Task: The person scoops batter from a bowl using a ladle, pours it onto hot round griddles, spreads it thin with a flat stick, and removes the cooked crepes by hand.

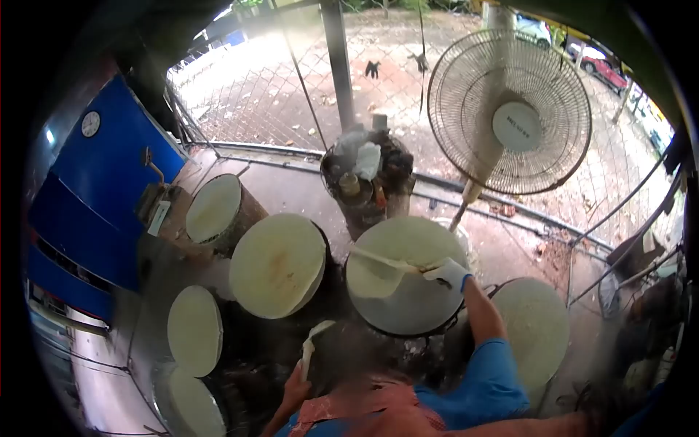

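My right hand (448, 274), in a white glove with a blue cuff, is closed on the end of a long thin spreader (382, 258). The spreader lies over a large round griddle (408, 313). Pale batter (386, 229) coats its far part; the near part looks grey and thinly coated. Low at the left, my left hand (295, 386) is closed around a slim, pale, bent thing (312, 346) whose kind I cannot make out. It is held apart from the griddles.
Coated round griddles stand around me: one to the left (277, 266), one at the right (535, 331), several farther left. A cluttered drum (368, 178) stands behind. A large fan (510, 113) rises at the back right, before a wire fence (277, 109). A blue panel (102, 175) is at left.
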Tool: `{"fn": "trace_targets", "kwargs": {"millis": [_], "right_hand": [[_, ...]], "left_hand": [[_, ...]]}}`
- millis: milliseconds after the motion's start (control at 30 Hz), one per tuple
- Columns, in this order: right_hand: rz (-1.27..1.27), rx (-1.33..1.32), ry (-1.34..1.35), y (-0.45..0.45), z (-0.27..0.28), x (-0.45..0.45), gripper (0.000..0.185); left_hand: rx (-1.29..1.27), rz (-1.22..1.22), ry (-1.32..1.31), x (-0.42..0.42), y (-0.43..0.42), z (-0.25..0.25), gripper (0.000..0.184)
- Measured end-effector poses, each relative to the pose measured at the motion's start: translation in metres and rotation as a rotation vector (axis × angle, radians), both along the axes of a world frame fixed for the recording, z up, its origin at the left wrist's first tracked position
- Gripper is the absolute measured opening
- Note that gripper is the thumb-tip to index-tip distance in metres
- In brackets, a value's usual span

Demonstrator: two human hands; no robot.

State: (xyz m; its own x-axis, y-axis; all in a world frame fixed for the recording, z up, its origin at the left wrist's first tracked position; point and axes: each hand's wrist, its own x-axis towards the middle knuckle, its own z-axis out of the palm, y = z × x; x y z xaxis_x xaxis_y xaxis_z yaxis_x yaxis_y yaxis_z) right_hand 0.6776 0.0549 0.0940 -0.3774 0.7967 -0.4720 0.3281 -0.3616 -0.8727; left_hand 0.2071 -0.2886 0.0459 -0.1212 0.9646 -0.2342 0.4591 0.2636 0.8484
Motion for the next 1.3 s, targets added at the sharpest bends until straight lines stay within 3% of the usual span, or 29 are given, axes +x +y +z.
{"fn": "trace_targets", "kwargs": {"millis": [100, 200, 267, 300, 367, 433, 467, 533, 567, 600, 700, 833, 933, 967, 1033, 1067, 1100, 1167, 1233, 1300], "right_hand": [[0.114, -0.137, 0.027, -0.033, -0.033, 0.028, 0.039], [0.155, -0.302, -0.010, -0.064, 0.005, 0.075, 0.037], [0.138, -0.176, -0.006, -0.045, 0.009, 0.077, 0.036], [0.110, -0.116, 0.000, -0.039, 0.011, 0.079, 0.035], [-0.194, -0.081, 0.145, -0.026, 0.040, 0.019, 0.035], [0.057, 0.126, -0.037, 0.007, -0.015, 0.009, 0.031], [0.107, 0.049, -0.037, -0.001, -0.016, 0.016, 0.029], [0.222, -0.110, -0.036, -0.031, -0.004, 0.029, 0.025], [0.146, -0.226, -0.172, -0.063, 0.041, 0.034, 0.022], [0.113, -0.268, -0.323, -0.089, 0.026, 0.063, 0.024], [-0.151, -0.350, -0.417, -0.214, 0.059, 0.106, 0.022], [-0.734, -0.337, -0.164, -0.372, 0.085, 0.038, 0.019], [-1.051, -0.090, 0.075, -0.387, 0.032, -0.105, 0.017], [-0.963, 0.296, -0.042, -0.376, -0.012, -0.149, 0.017], [-1.040, 0.401, -0.210, -0.345, -0.060, -0.234, 0.025], [-0.883, 0.500, -0.460, -0.331, -0.020, -0.265, 0.025], [-0.732, 0.593, -0.674, -0.324, -0.049, -0.269, 0.024], [-0.628, 0.578, -0.951, -0.335, -0.033, -0.265, 0.024], [-0.602, 0.533, -1.168, -0.362, -0.043, -0.236, 0.024], [-0.692, 0.440, -1.199, -0.386, -0.043, -0.210, 0.025]], "left_hand": [[-0.125, 0.038, -0.018, 0.018, 0.011, 0.036, 0.064], [-0.071, -0.012, -0.002, 0.017, 0.010, 0.034, 0.064], [-0.050, 0.063, -0.054, 0.021, 0.003, 0.035, 0.064], [-0.043, 0.080, -0.077, 0.022, 0.002, 0.039, 0.065], [-0.123, 0.091, -0.095, 0.025, 0.002, 0.049, 0.066], [-0.090, 0.081, -0.156, 0.019, -0.007, 0.045, 0.066], [-0.237, 0.154, -0.285, 0.024, -0.004, 0.064, 0.066], [-0.146, 0.086, -0.208, 0.006, -0.014, 0.056, 0.066], [-0.095, 0.063, -0.185, 0.001, -0.021, 0.048, 0.066], [-0.133, 0.060, -0.208, -0.007, -0.024, 0.040, 0.066], [-0.195, -0.035, -0.183, -0.040, -0.024, 0.031, 0.066], [-0.279, -0.142, -0.265, -0.096, -0.031, -0.028, 0.069], [-0.449, -0.149, -0.466, -0.108, -0.030, -0.002, 0.073], [-0.451, -0.175, -0.511, -0.113, -0.030, 0.019, 0.073], [-0.561, -0.096, -0.665, -0.106, -0.032, 0.055, 0.071], [-0.585, -0.066, -0.739, -0.109, -0.037, 0.060, 0.070], [-0.614, -0.039, -0.796, -0.117, -0.041, 0.068, 0.070], [-0.630, -0.097, -0.953, -0.129, -0.048, 0.082, 0.067], [-0.564, -0.201, -1.411, -0.144, -0.062, 0.081, 0.063], [-0.558, -0.347, -1.593, -0.157, -0.066, 0.088, 0.054]]}}
